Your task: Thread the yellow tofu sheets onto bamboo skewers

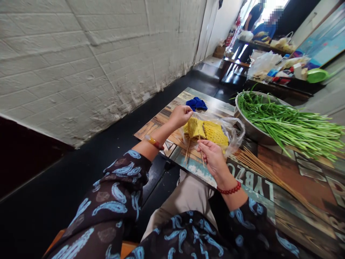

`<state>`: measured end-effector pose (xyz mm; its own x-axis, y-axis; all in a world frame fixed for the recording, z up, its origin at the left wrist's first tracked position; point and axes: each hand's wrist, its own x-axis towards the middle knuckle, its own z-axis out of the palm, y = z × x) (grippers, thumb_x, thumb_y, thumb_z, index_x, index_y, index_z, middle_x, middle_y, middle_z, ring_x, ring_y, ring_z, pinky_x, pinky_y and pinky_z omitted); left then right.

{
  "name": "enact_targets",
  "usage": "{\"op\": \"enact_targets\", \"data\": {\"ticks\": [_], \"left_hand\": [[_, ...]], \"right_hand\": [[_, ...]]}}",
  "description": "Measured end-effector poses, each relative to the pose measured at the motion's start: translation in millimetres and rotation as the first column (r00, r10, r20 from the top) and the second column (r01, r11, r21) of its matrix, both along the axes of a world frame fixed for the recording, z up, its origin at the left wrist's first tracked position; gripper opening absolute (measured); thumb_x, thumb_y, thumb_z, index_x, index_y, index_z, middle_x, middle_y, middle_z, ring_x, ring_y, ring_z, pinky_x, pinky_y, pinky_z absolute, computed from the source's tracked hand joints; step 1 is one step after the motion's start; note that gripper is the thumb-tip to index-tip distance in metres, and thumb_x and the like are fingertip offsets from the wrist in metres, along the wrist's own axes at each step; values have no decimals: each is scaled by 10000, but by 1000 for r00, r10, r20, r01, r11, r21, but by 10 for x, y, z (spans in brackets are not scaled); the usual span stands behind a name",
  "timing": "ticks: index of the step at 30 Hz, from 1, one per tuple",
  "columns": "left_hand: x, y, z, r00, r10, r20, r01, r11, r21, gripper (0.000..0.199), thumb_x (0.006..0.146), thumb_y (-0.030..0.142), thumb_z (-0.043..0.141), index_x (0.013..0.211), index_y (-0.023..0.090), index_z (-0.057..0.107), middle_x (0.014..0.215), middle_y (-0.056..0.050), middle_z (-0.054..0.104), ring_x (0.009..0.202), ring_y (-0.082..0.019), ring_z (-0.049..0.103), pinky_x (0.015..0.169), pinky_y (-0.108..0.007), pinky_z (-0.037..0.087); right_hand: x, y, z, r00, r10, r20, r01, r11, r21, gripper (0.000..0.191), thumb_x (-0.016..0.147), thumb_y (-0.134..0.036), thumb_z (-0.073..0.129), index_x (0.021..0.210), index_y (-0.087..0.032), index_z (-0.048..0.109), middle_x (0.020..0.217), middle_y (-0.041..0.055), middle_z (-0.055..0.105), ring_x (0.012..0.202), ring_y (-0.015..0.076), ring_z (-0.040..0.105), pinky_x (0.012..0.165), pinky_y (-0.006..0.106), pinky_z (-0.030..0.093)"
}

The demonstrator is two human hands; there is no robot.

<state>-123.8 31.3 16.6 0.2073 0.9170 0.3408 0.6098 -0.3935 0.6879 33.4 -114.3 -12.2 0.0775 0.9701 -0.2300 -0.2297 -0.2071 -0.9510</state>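
Yellow food pieces (215,133) with a perforated, net-like surface lie on a clear plastic bag (235,135) at the table's near edge. My right hand (211,154) pinches a thin wooden skewer (202,154), whose upper end meets the yellow food. More skewers (187,153) stick out of the food toward me, left of that hand. My left hand (183,114) is closed at the upper left edge of the food, fingertips by the bag's rim; what it grips is too small to make out.
A metal bowl (244,113) heaped with long green stalks (291,126) stands at the right. Loose skewers (269,171) lie in front of it. A blue cloth (196,103) sits beyond my left hand. Two people are at a cluttered far table (285,86).
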Motion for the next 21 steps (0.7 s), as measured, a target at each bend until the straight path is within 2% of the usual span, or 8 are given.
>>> {"op": "enact_targets", "data": {"ticks": [4,7,10,12,14,17,19,21], "left_hand": [[-45,-36,-31,1000,16,4,-16,1000,-8,194,811,225,580,841,128,745,628,-14,593,591,-141,481,594,-285,324],[-71,-122,-50,995,68,67,-73,994,81,194,794,220,629,938,145,734,691,-10,587,637,-146,505,632,-284,377],[-51,-310,-39,949,148,278,-208,958,199,195,805,224,640,981,173,706,801,-18,600,709,-141,531,703,-281,433],[12,-474,-28,885,129,447,-220,963,157,182,827,285,652,975,183,681,831,-19,613,729,-135,547,701,-267,448],[119,-630,-25,791,58,609,-86,996,17,227,842,369,663,979,188,652,802,-6,613,695,-121,556,665,-250,454],[330,-778,-26,594,75,801,95,982,-163,338,795,454,730,976,186,631,828,-7,639,700,-100,588,645,-221,468],[478,-806,-9,479,89,873,252,939,-234,385,752,474,774,958,177,640,823,-4,648,694,-84,594,642,-201,474],[622,-790,31,420,79,904,446,850,-281,395,723,478,799,915,163,659,792,-3,655,664,-74,594,627,-191,474]], "right_hand": [[92,-238,-44,999,23,37,-23,1000,-17,419,653,-473,811,885,-156,664,594,-36,623,361,27,335,338,162,232],[211,-439,-40,998,23,54,-22,1000,-17,403,694,-471,802,908,-156,669,601,-32,627,366,26,339,345,162,252],[330,-587,-3,996,10,87,-11,1000,12,365,747,-454,776,934,-159,673,612,-27,635,380,33,361,357,165,271],[403,-632,36,994,-3,114,-2,999,47,331,782,-440,754,944,-162,676,620,-22,641,394,40,380,371,170,281],[472,-633,79,990,-11,138,-2,996,94,301,805,-424,738,946,-164,678,630,-17,650,411,46,397,389,177,293],[577,-576,127,986,-10,166,-18,986,168,258,830,-392,720,954,-169,681,652,-11,667,439,56,425,422,191,324],[648,-521,140,982,-16,186,-22,979,201,229,844,-369,707,962,-175,684,663,-9,675,461,67,454,446,200,350],[721,-463,142,976,-28,214,-21,974,224,203,852,-351,697,964,-181,687,672,-4,682,498,84,500,472,209,379]]}}
